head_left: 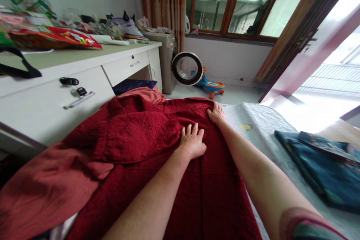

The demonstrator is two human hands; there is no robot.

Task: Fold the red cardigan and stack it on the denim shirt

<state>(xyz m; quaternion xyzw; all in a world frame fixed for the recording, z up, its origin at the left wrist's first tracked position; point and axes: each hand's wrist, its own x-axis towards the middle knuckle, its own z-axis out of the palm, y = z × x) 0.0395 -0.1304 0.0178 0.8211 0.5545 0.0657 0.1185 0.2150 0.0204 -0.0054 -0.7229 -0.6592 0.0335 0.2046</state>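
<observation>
A dark red garment (219,195) lies spread out in front of me, with one sleeve (135,135) folded across its upper part and the elastic cuff pointing left. My left hand (193,143) rests flat on the garment near that sleeve, fingers spread. At the garment's far right edge, my right hand (216,114) lies palm down with its fingers stretched out. Neither hand grips the fabric. A paler red cloth (53,180) lies rumpled at the left, partly beneath the garment.
Folded dark blue clothes (317,172) lie at the right on a pale sheet (253,120). A white desk (84,86) with a cluttered top stands at the left. Beyond it is a washing machine with its round door (187,68) open, near a blue and orange ride-on toy (212,84).
</observation>
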